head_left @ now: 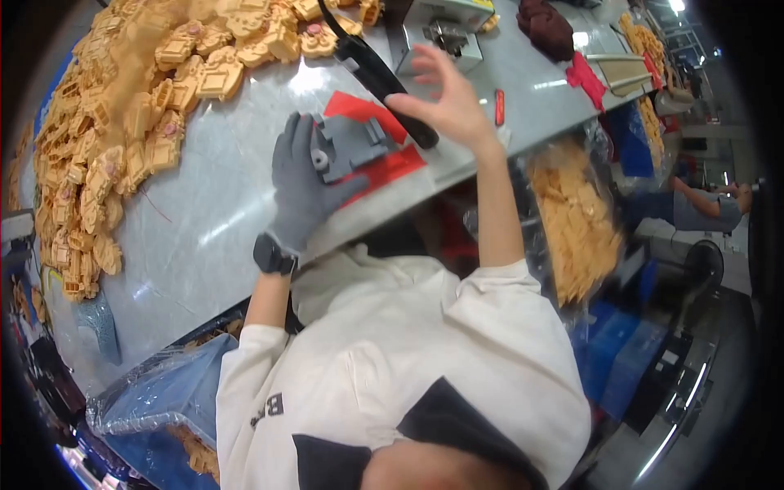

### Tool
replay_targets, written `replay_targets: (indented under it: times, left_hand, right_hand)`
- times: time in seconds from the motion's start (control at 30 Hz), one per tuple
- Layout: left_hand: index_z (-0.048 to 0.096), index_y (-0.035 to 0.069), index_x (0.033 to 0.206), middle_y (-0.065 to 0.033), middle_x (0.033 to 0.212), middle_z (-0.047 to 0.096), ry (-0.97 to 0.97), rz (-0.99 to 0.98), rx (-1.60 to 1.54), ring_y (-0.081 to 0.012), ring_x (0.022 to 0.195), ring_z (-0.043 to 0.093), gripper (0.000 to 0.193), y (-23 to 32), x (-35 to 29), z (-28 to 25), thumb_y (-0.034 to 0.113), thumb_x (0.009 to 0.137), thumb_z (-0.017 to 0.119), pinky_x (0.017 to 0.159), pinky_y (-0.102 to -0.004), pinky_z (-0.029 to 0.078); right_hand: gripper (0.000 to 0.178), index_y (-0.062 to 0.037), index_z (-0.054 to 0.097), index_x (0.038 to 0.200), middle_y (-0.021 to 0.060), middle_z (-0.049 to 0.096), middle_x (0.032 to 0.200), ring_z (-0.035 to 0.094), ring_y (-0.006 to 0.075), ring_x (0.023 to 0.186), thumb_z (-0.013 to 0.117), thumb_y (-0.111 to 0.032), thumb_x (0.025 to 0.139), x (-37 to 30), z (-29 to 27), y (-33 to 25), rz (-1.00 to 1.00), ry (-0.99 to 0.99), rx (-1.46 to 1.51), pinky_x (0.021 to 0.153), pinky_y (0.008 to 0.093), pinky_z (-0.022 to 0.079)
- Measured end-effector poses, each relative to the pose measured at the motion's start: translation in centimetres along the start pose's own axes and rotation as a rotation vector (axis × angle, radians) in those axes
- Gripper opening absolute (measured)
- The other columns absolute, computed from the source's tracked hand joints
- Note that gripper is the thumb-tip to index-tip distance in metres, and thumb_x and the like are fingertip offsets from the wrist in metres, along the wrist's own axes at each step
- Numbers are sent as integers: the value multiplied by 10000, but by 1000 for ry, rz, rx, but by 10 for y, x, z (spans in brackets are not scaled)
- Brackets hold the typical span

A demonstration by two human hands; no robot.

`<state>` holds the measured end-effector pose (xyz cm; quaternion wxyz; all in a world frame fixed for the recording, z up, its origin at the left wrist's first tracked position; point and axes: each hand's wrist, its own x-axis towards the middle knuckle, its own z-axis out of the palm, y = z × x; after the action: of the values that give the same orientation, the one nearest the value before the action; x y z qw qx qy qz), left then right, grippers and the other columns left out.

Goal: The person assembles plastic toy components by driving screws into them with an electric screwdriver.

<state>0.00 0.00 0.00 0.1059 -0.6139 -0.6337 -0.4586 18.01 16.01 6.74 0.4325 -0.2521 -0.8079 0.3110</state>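
Observation:
My left hand [304,184], in a grey glove, lies with straight fingers along the left side of a grey block-shaped fixture [351,145]. Its thumb reaches across the fixture's near edge. Under the fixture is a red sheet [400,167] on the metal table. My bare right hand [445,102] is raised to the right of the fixture with fingers spread and nothing in it. Close to its thumb a long black stick-shaped tool [380,82] slants down, a dark cable at its upper end; whether they touch I cannot tell.
Tan moulded plastic parts [220,73] heap over the table's [196,237] left and far side. A metal-topped box [441,49], a small red object [500,107] and a dark brown cloth [545,28] lie beyond. Bagged tan parts [576,220] stand at right; a blue bin [175,388] at lower left.

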Motion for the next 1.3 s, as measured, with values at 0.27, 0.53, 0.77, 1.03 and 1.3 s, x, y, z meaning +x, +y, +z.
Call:
replay_targets:
  times: [0.27,0.53,0.77,1.03,1.3]
  left_hand:
    - [363,-19,1317,-245,1309,426,-327,-120,-20,-404,1184,430,1000,41,-71,-10,471,556,787,1014,-530,301]
    - [388,-29,1315,-223,1283,479,-304,-97,-75,-376,1172,484,1000,45,-76,-3,528,578,770,1025,-504,329]
    - [462,27,1282,-167,1208,549,-148,-443,-467,-326,1105,531,827,29,-67,-3,480,644,731,1012,-440,349]
    - [685,77,927,-121,879,671,-1133,-397,90,-259,854,648,486,12,52,34,512,712,683,765,-382,490]
    - [698,54,828,-125,768,668,-1053,-351,220,-264,771,646,595,-19,24,29,622,650,693,706,-372,497]
  right_hand:
    - [442,16,608,982,49,631,780,566,104,695,789,-254,683,-44,16,28,515,-537,215,665,242,466]
    - [303,-12,591,914,18,599,757,578,85,592,776,-135,707,-71,13,20,796,-540,386,548,227,459]
    - [273,27,570,976,42,587,744,576,121,599,684,-69,747,-70,-35,1,507,41,508,567,253,459]
    - [330,-8,460,1028,61,593,748,620,170,679,663,-5,768,-89,-34,-3,381,440,537,724,299,497]
    - [388,30,444,1105,66,556,699,565,151,578,654,13,778,-103,-34,3,276,630,483,620,296,489]
